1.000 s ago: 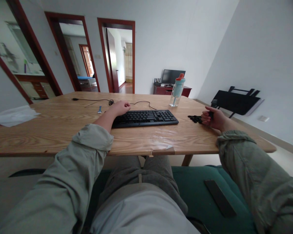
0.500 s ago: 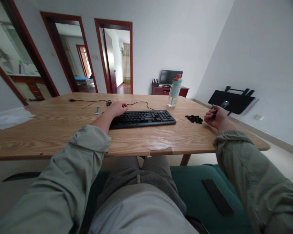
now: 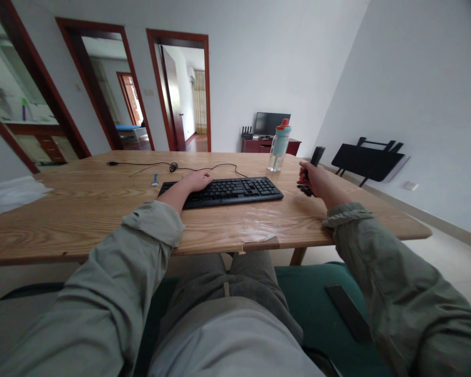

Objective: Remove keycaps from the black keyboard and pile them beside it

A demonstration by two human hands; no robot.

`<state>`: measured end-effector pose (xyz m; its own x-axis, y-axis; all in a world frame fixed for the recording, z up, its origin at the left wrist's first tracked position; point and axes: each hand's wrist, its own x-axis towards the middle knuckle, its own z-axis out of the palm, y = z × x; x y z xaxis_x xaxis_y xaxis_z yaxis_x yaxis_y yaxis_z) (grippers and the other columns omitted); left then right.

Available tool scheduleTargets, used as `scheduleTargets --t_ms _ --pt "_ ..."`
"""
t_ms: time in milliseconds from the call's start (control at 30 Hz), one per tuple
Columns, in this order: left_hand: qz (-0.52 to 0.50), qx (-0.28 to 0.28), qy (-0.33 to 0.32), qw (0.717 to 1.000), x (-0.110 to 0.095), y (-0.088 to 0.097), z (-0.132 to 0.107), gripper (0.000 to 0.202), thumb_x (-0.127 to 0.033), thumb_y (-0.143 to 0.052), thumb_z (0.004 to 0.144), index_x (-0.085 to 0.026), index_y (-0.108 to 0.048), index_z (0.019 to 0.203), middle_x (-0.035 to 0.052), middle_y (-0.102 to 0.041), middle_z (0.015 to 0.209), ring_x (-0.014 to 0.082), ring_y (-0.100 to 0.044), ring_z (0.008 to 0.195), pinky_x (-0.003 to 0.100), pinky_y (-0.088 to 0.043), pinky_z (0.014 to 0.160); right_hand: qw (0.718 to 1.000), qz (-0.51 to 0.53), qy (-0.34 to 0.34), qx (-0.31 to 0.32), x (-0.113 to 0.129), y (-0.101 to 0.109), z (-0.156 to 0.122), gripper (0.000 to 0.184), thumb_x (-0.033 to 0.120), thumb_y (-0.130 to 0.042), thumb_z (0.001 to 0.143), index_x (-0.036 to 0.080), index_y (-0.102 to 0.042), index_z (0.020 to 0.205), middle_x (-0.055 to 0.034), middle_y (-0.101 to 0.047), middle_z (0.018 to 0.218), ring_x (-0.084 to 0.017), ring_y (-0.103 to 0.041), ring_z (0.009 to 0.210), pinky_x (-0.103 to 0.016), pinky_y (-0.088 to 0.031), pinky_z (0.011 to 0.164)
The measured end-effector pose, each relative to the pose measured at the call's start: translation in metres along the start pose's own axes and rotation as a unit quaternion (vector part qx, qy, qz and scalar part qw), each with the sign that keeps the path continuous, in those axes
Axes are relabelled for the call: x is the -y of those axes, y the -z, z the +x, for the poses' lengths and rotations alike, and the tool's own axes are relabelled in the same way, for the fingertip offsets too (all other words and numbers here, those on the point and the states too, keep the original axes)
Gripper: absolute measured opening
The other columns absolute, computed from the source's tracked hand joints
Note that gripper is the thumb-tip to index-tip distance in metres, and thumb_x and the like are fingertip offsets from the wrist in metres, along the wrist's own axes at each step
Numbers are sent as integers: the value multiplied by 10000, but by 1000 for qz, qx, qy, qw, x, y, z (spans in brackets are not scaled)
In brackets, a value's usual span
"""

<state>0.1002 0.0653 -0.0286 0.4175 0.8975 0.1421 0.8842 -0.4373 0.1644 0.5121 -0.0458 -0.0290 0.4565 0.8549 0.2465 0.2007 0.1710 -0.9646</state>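
Dim daylight around me, brightest through the far doorway (image 3: 186, 94), pale glare on my desk (image 3: 255, 229), keyboard (image 3: 235, 192) slightly soft, my sleeves (image 3: 110, 283) stretched at the edges

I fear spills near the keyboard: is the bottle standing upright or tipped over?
Upright: the bottle stands on the table beyond the keyboard, red cap uppermost.

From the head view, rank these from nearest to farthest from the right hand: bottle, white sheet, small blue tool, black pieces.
Measured from the right hand:
1. Black pieces: right by it
2. Bottle: to its left, farther back
3. Small blue tool: left, by the keyboard's far end
4. White sheet: far left
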Motion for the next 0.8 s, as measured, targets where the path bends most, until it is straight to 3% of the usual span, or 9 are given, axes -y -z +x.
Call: scheduleTargets --t_ms 167,267,367,533,800 --pt "9 -12 -7 1000 -7 0 -11 445 -522 -506 994 -222 -780 1174 83 -779 1286 260 -702 1181 312 -515 1029 976 -142 138 90 33 -91 -19 444 569 -576 984 200 -589 737 -55 -612 707 -162 -539 644 -322 -479 650" --pt "26 3 -10 1000 -10 1 -16 471 -504 -463 1014 -202 -783 1182 103 -778 1280 256 -711 1148 312 -515 1011 957 -200 156 140 37 -119 -34 517 652 -548 959 195 -610 724 -65 -615 713 -192 -538 682 -352 -454 697" --pt "37 5 -26 999 -11 2 -18 502 -509 -432 1019 -193 -777 1203 110 -771 1290 260 -707 1152 322 -513 1005 950 -194 157 190 34 -117 -43 427 578 -563 928 201 -617 734 -29 -559 652 -179 -492 634 -340 -411 643" --pt "36 11 -48 998 -9 1 -17 527 -537 -439 1010 -172 -759 1215 121 -767 1291 267 -707 1142 337 -513 1010 951 -172 141 215 24 -90 -39 172 359 -605 794 214 -580 706 17 -470 577 -149 -432 576 -301 -333 550" --pt "12 22 -65 998 -13 1 -17 488 -522 -489 991 -180 -749 1222 105 -769 1281 253 -707 1144 320 -516 1012 944 -181 137 238 15 -87 -37 184 391 -614 791 219 -593 728 15 -494 608 -157 -445 596 -305 -341 552"
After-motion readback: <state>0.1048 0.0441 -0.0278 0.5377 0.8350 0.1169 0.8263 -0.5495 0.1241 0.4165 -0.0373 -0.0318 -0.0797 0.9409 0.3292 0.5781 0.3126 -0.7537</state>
